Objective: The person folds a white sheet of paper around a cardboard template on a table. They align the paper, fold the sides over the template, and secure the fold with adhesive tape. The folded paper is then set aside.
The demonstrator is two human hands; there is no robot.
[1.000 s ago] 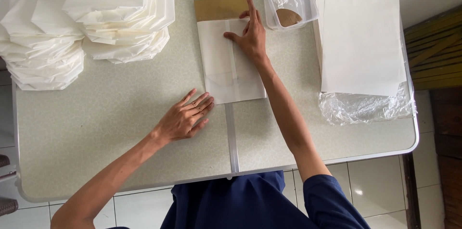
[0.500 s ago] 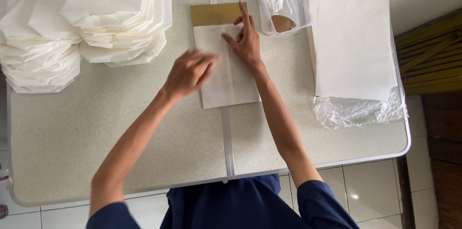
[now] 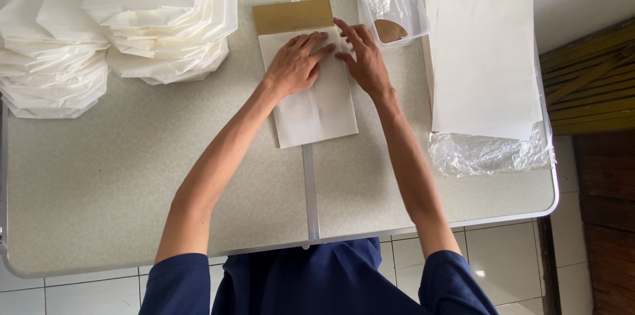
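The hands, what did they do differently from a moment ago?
The left hand left the bare table and moved up onto the white paper sheet, where it now presses flat beside the right hand. The right hand stayed on the top of the sheet. The folded paper piles, the plastic tub and the flat paper stack did not move.

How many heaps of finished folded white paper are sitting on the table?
2. One heap of folded white paper lies at the table's far left edge; the other heap sits just right of it, beside the left hand. More may lie outside the picture.
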